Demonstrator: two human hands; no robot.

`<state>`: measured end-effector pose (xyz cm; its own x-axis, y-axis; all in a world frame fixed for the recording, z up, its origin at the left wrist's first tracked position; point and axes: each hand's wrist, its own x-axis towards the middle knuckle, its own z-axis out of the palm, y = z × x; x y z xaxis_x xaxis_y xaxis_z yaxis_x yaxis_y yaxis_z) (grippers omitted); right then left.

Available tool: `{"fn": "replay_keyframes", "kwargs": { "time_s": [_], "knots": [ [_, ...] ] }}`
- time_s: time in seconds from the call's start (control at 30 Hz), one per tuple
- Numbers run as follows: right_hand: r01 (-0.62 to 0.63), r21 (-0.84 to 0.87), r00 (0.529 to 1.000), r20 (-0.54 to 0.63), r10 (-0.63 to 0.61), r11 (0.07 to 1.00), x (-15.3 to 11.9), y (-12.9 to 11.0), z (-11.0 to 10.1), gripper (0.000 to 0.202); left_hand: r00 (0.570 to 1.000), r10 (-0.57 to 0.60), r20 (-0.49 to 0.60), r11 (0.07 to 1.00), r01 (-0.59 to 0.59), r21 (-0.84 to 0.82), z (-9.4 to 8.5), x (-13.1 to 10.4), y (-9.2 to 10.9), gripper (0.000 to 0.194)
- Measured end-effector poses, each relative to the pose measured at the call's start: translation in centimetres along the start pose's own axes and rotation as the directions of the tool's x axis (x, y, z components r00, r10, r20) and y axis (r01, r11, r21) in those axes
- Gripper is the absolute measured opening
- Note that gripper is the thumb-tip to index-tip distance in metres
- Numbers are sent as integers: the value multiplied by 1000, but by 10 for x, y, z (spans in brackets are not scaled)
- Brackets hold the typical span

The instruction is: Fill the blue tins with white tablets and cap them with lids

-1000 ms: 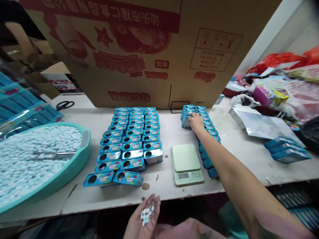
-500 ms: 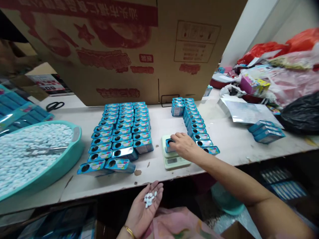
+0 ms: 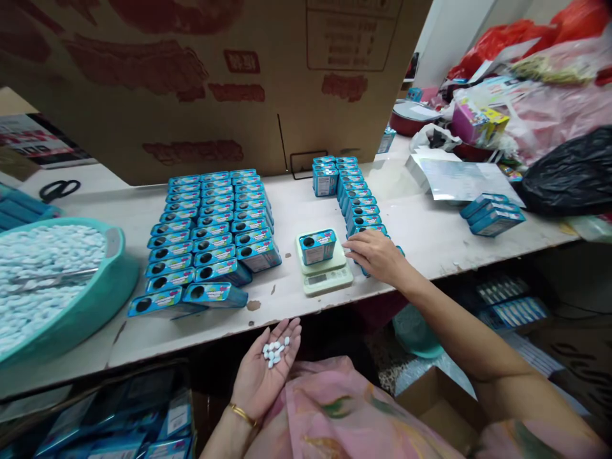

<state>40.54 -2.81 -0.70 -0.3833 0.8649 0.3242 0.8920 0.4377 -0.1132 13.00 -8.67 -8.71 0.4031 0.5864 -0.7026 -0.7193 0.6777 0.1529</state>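
Nearest, the left hand (image 3: 262, 377) lies palm up just off the front edge of the worktop (image 3: 421, 229), its fingers spread and slightly curled around a small heap of whitish sweets (image 3: 274, 349) resting loose on the palm. A gold bracelet (image 3: 242, 414) circles the wrist, beside a pink patterned garment (image 3: 354, 414).

On the worktop, a pale green scale (image 3: 327, 280) carries one blue container (image 3: 318, 248), standing with its round opening upward. The right hand (image 3: 375, 255) is just beside the scale's right side, fingers extended and grasping nothing visible; it partly covers a file of similar blue containers (image 3: 356, 197), and whether it touches them cannot be told.

Left of the scale stands a three-column block of containers (image 3: 210, 236), and farther left a turquoise basin (image 3: 117, 280) full of sweets, a metal scoop (image 3: 57, 279) lying in them. Well to the right, three more containers (image 3: 495, 217) sit near a silvery sheet (image 3: 471, 182). Black scissors (image 3: 60, 190) lie beyond the basin, and a large cardboard carton (image 3: 201, 102) rises behind the block.
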Motion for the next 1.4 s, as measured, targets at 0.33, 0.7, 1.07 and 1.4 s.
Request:
{"fn": "replay_keyframes", "kwargs": {
  "time_s": [0.33, 0.7, 1.07, 1.4],
  "knots": [
    [195, 268, 960, 143, -239, 944, -35, -91, 37, 20, 999, -39, 24, 999, 38, 38, 10, 1, -5, 31],
    [-161, 351, 957, -174, 233, 922, 0, -63, 38, 42, 1000, -6, 27, 997, 4, 73, 14, 6, -3, 25],
    [-137, 416, 972, -119, 203, 899, 35, -49, 60, 33, 980, 175, 96, 984, -170, -58, 49, 35, 31, 23],
    [398, -90, 916, -19, -401, 913, 40, -92, 34, 34, 984, 163, 67, 970, -148, -193, 65, 59, 28, 19]
  ]
}}
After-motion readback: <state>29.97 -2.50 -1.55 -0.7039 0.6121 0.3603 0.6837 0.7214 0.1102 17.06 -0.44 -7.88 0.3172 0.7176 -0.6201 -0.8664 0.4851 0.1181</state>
